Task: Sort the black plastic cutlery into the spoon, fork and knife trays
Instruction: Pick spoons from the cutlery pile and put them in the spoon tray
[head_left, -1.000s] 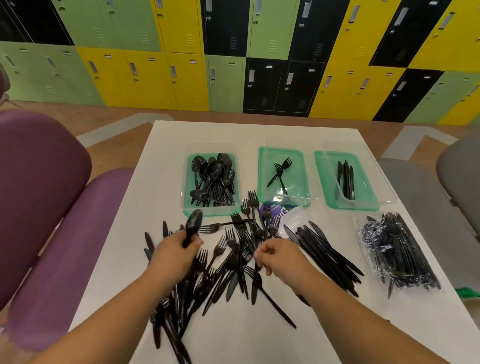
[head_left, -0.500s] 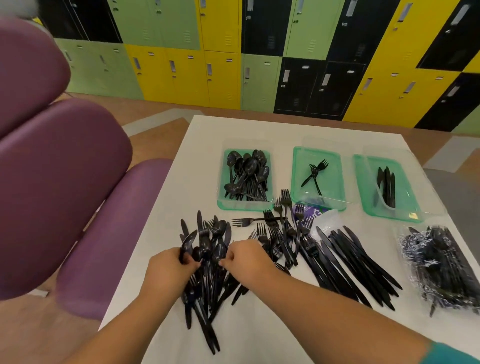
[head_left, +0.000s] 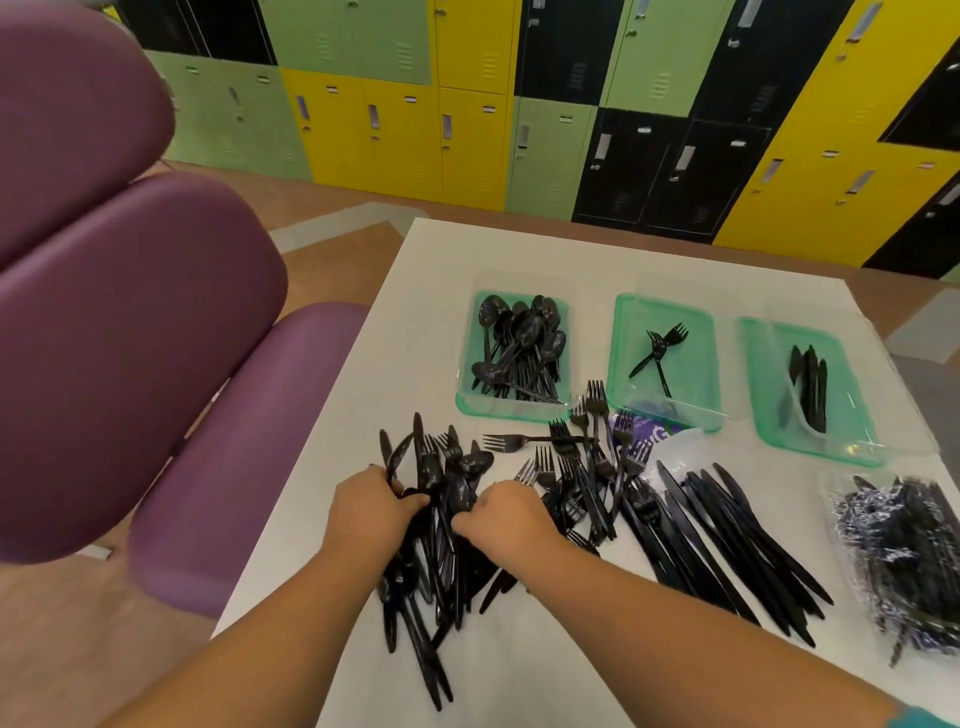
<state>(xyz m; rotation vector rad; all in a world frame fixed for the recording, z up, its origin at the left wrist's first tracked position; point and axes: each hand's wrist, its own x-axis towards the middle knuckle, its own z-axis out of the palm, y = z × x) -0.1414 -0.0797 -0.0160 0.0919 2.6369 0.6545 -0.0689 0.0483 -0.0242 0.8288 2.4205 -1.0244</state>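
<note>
My left hand (head_left: 379, 512) and right hand (head_left: 506, 519) both gripped pieces in the mixed pile (head_left: 431, 597), handles toward me, spoon tray (head_left: 498, 410) straight ahead, right hand nearer.

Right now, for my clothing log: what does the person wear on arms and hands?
The left hand and right hand are bare, no gloves; both forearms are uncovered. A teal sleeve edge shows on the right arm at the bottom corner.
</note>
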